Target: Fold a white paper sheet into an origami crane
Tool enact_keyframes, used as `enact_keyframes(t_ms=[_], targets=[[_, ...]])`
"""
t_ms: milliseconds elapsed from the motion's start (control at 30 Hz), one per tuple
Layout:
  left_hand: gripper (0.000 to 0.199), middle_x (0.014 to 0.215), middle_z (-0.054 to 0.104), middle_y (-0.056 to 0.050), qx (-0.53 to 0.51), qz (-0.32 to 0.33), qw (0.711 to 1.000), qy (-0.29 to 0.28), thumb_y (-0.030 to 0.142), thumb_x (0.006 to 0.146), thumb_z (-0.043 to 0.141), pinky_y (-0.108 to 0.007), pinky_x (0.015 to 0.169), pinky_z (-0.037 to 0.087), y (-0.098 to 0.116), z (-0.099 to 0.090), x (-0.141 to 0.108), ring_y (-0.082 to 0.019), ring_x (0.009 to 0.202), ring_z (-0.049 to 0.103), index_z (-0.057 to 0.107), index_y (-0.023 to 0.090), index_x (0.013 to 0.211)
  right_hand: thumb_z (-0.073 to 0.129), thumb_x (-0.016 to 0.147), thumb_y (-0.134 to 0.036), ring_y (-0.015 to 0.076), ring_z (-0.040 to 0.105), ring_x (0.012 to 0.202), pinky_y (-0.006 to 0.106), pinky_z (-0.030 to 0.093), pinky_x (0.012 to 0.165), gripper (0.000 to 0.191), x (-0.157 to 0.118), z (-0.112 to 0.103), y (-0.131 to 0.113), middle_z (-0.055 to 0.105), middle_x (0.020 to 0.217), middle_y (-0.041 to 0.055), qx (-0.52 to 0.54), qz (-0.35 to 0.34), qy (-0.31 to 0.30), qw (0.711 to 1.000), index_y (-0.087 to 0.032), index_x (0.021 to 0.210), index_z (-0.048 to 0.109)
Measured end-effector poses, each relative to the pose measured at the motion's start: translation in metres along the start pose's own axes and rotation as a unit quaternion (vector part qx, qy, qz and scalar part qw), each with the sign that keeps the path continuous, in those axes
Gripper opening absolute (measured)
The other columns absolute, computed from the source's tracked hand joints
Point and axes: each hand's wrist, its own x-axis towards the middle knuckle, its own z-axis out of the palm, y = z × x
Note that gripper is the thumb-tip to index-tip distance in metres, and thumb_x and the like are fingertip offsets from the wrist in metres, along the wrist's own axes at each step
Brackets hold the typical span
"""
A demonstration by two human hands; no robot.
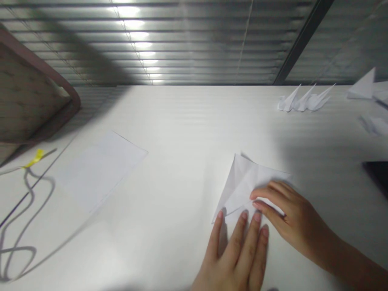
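A partly folded sheet of white paper (242,182) lies on the white table, with crease lines and layered flaps showing. Along its near edge rest the fingertips of my left hand (238,250), palm down with fingers stretched out and spread. My right hand (291,210) comes in from the right over the paper's near right part. Its thumb and index finger pinch together at a flap of the folded paper, and the hand covers that corner.
A flat white sheet (104,171) lies to the left. Grey cable (30,194) with a yellow tie (36,157) loops near a pink-edged bag (33,93). Small folded paper figures (304,100) stand at the back right, near other folded paper (363,87). A dark object (378,176) sits at the right edge.
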Motion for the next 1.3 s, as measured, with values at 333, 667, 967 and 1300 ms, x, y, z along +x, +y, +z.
enact_keyframes(t_ms=[333, 667, 967, 1300], targets=[[0.044, 0.138, 0.052, -0.007, 0.012, -0.015, 0.999, 0.040, 0.046, 0.096, 0.035, -0.055, 0.112, 0.002, 0.005, 0.007, 0.002, -0.026, 0.120, 0.047, 0.057, 0.021, 0.125, 0.051, 0.091, -0.016, 0.0189, 0.057, 0.083, 0.033, 0.043, 0.076, 0.008, 0.000, 0.001, -0.003, 0.060, 0.085, 0.0025, 0.006, 0.005, 0.012, 1.000, -0.022, 0.094, 0.055], [0.043, 0.135, 0.055, -0.005, 0.014, -0.017, 0.999, 0.047, 0.046, 0.096, 0.038, -0.057, 0.112, 0.003, 0.008, 0.007, 0.004, -0.027, 0.121, 0.048, 0.057, 0.021, 0.125, 0.050, 0.092, -0.015, 0.0181, 0.056, 0.084, 0.031, 0.041, 0.078, 0.009, 0.000, 0.000, -0.003, 0.060, 0.085, 0.0018, 0.008, -0.002, 0.016, 1.000, -0.022, 0.095, 0.055], [0.032, 0.133, 0.057, -0.003, 0.028, -0.035, 0.996, 0.074, 0.031, 0.095, 0.042, -0.059, 0.112, 0.006, 0.015, 0.013, 0.000, -0.025, 0.119, 0.049, 0.061, 0.024, 0.119, 0.050, 0.092, -0.018, 0.0188, 0.057, 0.086, 0.031, 0.040, 0.080, 0.007, -0.001, 0.002, -0.002, 0.060, 0.087, 0.0021, 0.002, -0.001, 0.020, 1.000, -0.022, 0.095, 0.055], [0.032, 0.134, 0.056, -0.002, 0.035, -0.025, 0.998, 0.056, 0.030, 0.096, 0.040, -0.060, 0.112, 0.001, 0.012, 0.006, 0.001, -0.024, 0.118, 0.050, 0.060, 0.023, 0.121, 0.049, 0.093, -0.018, 0.0192, 0.057, 0.087, 0.033, 0.040, 0.081, 0.007, -0.001, 0.001, -0.001, 0.061, 0.088, 0.0024, -0.004, -0.002, 0.013, 1.000, -0.022, 0.096, 0.054]])
